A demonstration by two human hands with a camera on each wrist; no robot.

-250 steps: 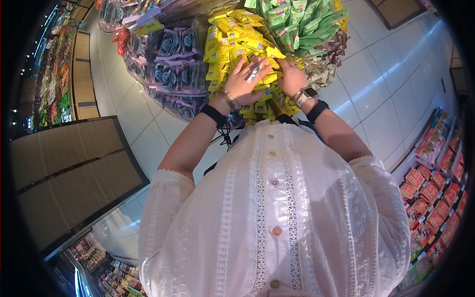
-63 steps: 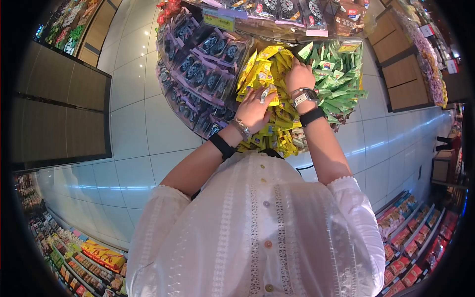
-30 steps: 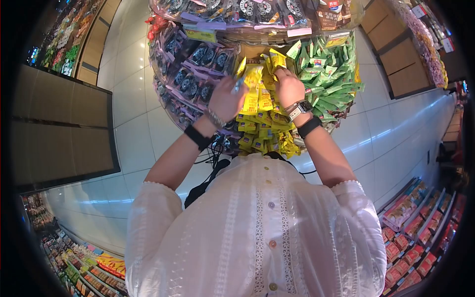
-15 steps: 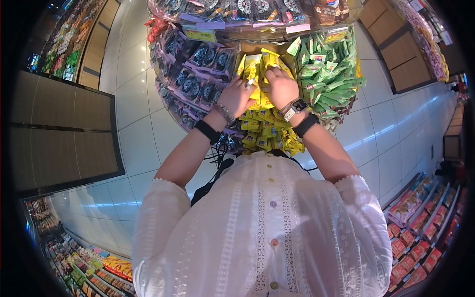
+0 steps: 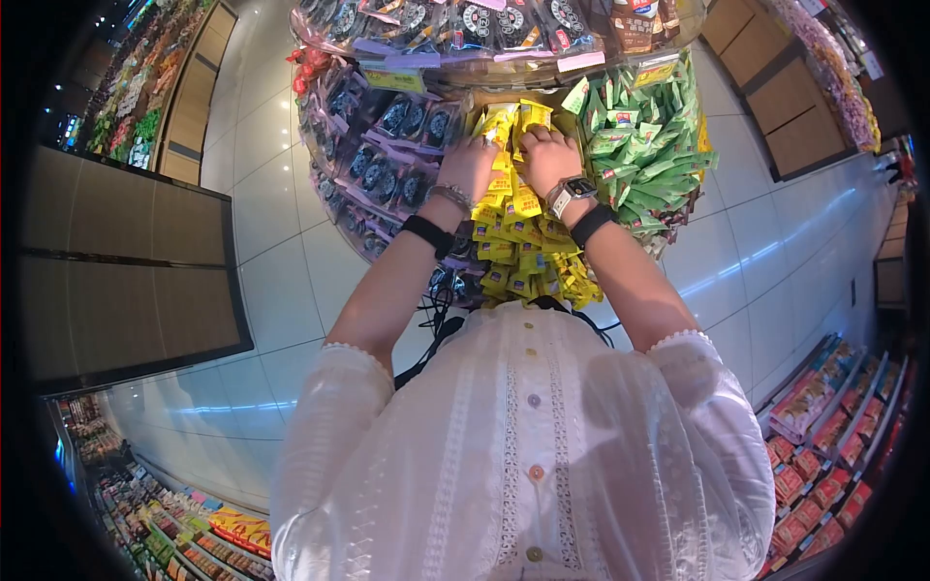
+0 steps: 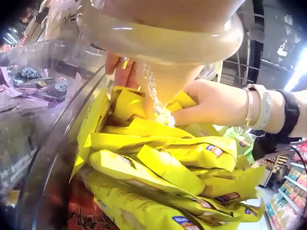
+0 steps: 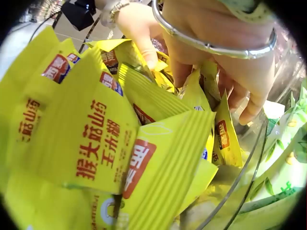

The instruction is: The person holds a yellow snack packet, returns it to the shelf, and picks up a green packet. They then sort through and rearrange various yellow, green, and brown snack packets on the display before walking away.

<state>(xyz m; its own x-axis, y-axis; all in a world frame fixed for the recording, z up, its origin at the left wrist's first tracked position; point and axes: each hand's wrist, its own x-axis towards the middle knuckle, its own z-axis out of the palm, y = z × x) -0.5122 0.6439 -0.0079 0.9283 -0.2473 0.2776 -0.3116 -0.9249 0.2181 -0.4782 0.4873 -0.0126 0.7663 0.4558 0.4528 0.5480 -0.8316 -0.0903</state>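
Yellow sachets (image 5: 513,208) with red-and-blue labels fill one section of a round store display. My left hand (image 5: 470,167) is at the section's back left, thumb and fingers around the upper ends of some sachets. Beside it, my right hand (image 5: 550,160) reaches down at the back right. In the right wrist view, sachets stand between the thumb and fingers of the right hand (image 7: 240,72). Seen from the left wrist, more yellow sachets (image 6: 163,153) lie stacked in front of both hands, and the left thumb is hidden.
Green packets (image 5: 635,145) fill the section to the right. To the left lie purple-edged packs of dark round items (image 5: 378,155). Clear plastic dividers (image 6: 53,139) wall the sections. An upper tier (image 5: 504,63) with price tags stands behind. Tiled floor (image 5: 291,261) surrounds the display.
Both hands have gone from spread over the loose heap to the section's back. Sachets there now stand in upright rows. In the last half second, both hands shifted slightly back, still at the sachets.
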